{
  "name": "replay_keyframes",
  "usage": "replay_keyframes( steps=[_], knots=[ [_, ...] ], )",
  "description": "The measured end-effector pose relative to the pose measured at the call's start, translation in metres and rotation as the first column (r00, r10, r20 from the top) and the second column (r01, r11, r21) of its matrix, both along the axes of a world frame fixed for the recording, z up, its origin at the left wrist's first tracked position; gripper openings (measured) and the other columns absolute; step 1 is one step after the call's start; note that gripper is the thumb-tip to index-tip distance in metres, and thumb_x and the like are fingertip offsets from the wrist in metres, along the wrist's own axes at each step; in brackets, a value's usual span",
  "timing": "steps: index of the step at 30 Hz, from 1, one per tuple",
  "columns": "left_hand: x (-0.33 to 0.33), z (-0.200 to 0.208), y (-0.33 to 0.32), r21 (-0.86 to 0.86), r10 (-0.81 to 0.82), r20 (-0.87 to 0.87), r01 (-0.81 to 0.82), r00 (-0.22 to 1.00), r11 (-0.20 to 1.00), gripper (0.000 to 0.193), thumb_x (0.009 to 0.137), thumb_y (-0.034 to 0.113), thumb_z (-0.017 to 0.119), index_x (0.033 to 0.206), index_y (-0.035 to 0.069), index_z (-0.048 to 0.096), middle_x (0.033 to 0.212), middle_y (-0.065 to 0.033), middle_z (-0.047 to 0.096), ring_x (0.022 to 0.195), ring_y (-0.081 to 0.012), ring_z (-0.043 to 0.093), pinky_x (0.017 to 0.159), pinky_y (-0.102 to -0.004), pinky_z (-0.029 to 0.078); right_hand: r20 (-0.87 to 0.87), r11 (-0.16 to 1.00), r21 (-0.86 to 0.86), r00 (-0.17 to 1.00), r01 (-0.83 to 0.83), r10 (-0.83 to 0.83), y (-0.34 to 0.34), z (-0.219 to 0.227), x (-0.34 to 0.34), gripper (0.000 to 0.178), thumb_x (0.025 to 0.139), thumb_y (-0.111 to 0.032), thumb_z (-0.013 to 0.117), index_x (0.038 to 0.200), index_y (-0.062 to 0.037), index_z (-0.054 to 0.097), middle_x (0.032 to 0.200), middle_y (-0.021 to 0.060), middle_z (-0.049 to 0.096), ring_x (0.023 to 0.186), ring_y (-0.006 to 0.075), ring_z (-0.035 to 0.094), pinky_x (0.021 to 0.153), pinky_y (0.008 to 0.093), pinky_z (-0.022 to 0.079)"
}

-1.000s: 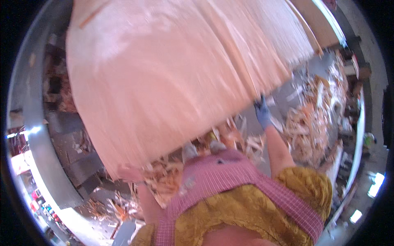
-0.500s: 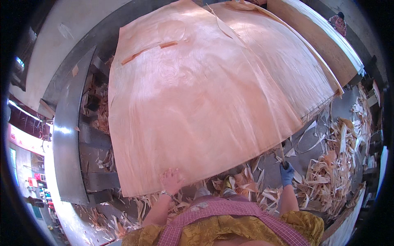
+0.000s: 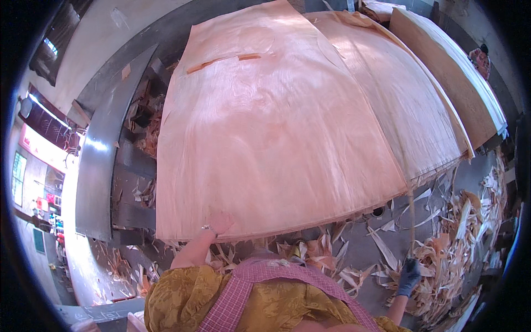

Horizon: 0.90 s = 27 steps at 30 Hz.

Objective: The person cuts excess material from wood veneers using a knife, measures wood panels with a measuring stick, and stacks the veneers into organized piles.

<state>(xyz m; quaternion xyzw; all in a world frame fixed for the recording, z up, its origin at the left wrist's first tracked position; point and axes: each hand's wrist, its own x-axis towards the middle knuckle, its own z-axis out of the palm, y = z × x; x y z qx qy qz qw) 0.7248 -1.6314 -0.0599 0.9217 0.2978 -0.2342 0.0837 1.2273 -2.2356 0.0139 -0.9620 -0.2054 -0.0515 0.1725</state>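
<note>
The biggest thing before me is the top veneer sheet (image 3: pixel 276 127), a broad pale-pink sheet of thin wood lying flat on the veneer stack (image 3: pixel 420 127), which peeks out along its right side. Its long axis runs away from me, from the near edge at my waist up to the far edge by the grey wall (image 3: pixel 138 33). To the right of the stack stands a second pile of boards (image 3: pixel 459 83), tilted, with pale edges. On the left a grey metal rail (image 3: pixel 105 166) runs alongside the stack. The floor below the near edge is strewn with wood scraps (image 3: pixel 459 265), thickest toward the right.

My left hand (image 3: pixel 220 224) lies on the sheet's near edge, close to its left corner, fingers bent over the lip; whether it grips or only presses I cannot tell. My right hand (image 3: pixel 409 275), in a dark glove, hangs low and well off to the right of the sheet, closed around a thin stick (image 3: pixel 410 210) that rises to the sheet's near right corner.

So the sheet lies ahead of both hands, with the left one much nearer.
</note>
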Motion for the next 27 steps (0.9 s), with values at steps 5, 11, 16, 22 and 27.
replay_keyframes(
  steps=[5,11,16,22,27],
  knots=[
    [0.161,0.023,-0.042,-0.251,0.363,0.439,-0.276,0.822,0.928,0.028,0.088,0.031,0.056,0.092,0.006,0.069,0.098,-0.0142,0.067,0.087,-0.0323,0.063,0.079,-0.0444,0.05,-0.115,0.909,0.366,0.96,-0.197,0.254,0.082,-0.1,-0.07,0.02,0.083,-0.02,0.069,0.078,-0.0041,0.059,0.068,0.0165,0.056,0.061,0.0324,0.053,0.057,0.0376,0.043],
    [0.291,0.023,-0.108,-0.938,0.71,-0.163,-0.331,0.685,0.104,0.056,0.093,0.049,0.054,0.122,0.001,0.052,0.107,-0.0131,0.064,0.061,-0.0158,0.063,0.049,-0.0264,0.048,-0.187,0.946,0.156,0.932,-0.284,0.311,0.141,-0.126,-0.162,0.022,0.083,-0.027,0.067,0.081,-0.0086,0.055,0.077,0.015,0.059,0.068,0.0373,0.059,0.059,0.0462,0.045],
    [0.301,-0.009,-0.124,-0.954,0.802,-0.223,-0.295,0.554,-0.061,0.039,0.095,0.037,0.055,0.109,0.001,0.053,0.092,-0.0109,0.066,0.059,-0.0143,0.061,0.044,-0.0257,0.045,-0.343,0.911,0.109,0.845,-0.397,0.41,0.12,-0.15,-0.203,0.023,0.087,-0.031,0.061,0.088,-0.01,0.053,0.079,0.015,0.06,0.073,0.0382,0.061,0.058,0.0482,0.047],
    [0.216,-0.011,-0.106,-0.967,0.99,-0.095,-0.245,0.106,-0.066,0.023,0.092,0.023,0.053,0.089,0.001,0.057,0.073,-0.0086,0.062,0.046,-0.0122,0.053,0.035,-0.026,0.039,-0.37,0.794,0.115,0.716,-0.597,0.592,0.171,-0.123,-0.221,0.021,0.087,-0.031,0.06,0.094,-0.0127,0.052,0.086,0.0139,0.061,0.076,0.0386,0.062,0.057,0.0495,0.048],
    [0.113,0.026,-0.051,-0.916,1.0,0.026,-0.402,-0.001,0.023,0.032,0.093,0.029,0.047,0.082,0.0,0.056,0.065,-0.0069,0.06,0.043,-0.0114,0.051,0.035,-0.0266,0.042,-0.432,0.637,0.19,0.519,-0.747,0.737,0.256,-0.088,-0.238,0.025,0.086,-0.032,0.06,0.102,-0.0134,0.053,0.095,0.0135,0.061,0.079,0.0377,0.063,0.062,0.0497,0.05]
  ],
)
